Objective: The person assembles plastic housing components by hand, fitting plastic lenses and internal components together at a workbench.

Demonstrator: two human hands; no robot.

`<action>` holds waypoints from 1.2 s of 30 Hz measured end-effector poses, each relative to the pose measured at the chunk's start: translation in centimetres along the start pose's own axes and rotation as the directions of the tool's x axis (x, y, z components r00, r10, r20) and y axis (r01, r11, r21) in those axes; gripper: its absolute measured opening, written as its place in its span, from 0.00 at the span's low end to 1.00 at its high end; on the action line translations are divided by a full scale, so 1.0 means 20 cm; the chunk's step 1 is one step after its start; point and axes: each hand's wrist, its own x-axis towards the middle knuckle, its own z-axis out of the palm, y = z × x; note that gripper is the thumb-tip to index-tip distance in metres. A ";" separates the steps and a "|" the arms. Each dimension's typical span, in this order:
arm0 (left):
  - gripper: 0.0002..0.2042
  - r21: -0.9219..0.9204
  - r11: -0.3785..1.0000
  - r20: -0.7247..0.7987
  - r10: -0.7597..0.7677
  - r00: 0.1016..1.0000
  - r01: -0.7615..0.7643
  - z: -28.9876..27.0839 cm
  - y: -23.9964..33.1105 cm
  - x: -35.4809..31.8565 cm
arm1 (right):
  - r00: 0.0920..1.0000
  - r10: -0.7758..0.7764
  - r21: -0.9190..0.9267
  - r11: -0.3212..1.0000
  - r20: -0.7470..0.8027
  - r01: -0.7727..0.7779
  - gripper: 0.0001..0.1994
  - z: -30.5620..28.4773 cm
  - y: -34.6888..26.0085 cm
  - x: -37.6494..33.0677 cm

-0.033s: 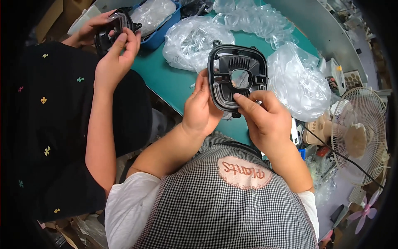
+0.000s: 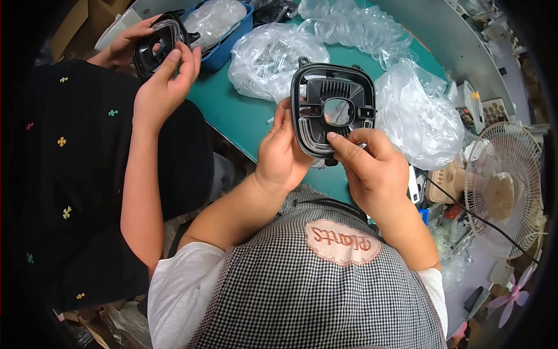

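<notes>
A squarish black housing with an oval opening is held up between the person's two hands, its lower edge tilted toward them. The left hand grips its left side, fingers behind it; the right hand pinches its lower right part, thumb or a fingertip pressed just below the opening. Ahead of the left hand, on the green table, sits a clear plastic bag; another bulging bag lies just beyond the right hand. Farther ahead spread loose clear pieces. Well left of the left hand, a co-worker's hands hold a similar black part; a fan stands right of the right hand.
</notes>
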 end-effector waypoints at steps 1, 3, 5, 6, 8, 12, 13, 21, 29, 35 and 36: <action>0.18 0.003 1.000 0.003 -0.003 1.000 0.003 -0.01 0.01 0.00 | 1.000 0.002 0.000 1.000 -0.005 -0.002 0.20 -0.01 -0.01 0.01; 0.16 -0.051 0.998 -0.073 -0.030 0.997 0.027 0.01 0.01 -0.01 | 0.997 -0.067 -0.067 0.995 0.032 0.069 0.19 -0.04 -0.02 0.01; 0.18 -0.054 0.998 -0.047 -0.018 0.999 0.016 0.00 0.01 -0.01 | 0.990 -0.139 -0.067 0.988 -0.038 0.136 0.18 -0.03 0.01 -0.01; 0.20 -0.057 0.998 -0.019 0.000 1.000 -0.001 0.00 0.01 -0.01 | 0.971 -0.215 -0.072 0.976 -0.108 0.208 0.17 -0.02 0.02 -0.02; 0.20 -0.021 1.000 0.015 -0.003 1.000 0.004 -0.01 0.02 -0.01 | 0.963 -0.230 -0.052 0.973 -0.141 0.225 0.17 -0.01 0.04 -0.02; 0.20 0.039 0.999 0.037 -0.003 0.999 0.002 0.00 0.02 -0.01 | 0.961 -0.222 0.009 0.974 -0.168 0.227 0.16 0.00 0.04 -0.02; 0.20 0.039 0.999 0.036 -0.004 0.999 0.003 0.00 0.02 -0.01 | 0.961 -0.221 0.010 0.974 -0.168 0.225 0.16 0.00 0.04 -0.02; 0.20 -0.009 1.000 0.066 -0.021 0.998 0.021 -0.02 0.01 0.00 | 0.976 -0.160 0.032 0.986 -0.149 0.166 0.17 -0.01 0.03 -0.01; 0.16 -0.040 0.999 -0.047 -0.038 0.998 0.036 0.02 0.01 -0.01 | 0.975 -0.143 0.053 0.987 -0.170 0.154 0.16 -0.04 0.03 -0.01; 0.15 -0.104 0.992 -0.056 -0.084 0.995 0.078 0.02 0.02 -0.01 | 0.950 -0.031 0.161 0.983 -0.310 0.084 0.17 -0.09 0.09 -0.11; 0.15 -0.122 0.988 -0.096 -0.106 0.990 0.094 0.03 0.02 -0.01 | 0.941 0.080 0.217 0.976 -0.327 -0.008 0.20 -0.09 0.10 -0.14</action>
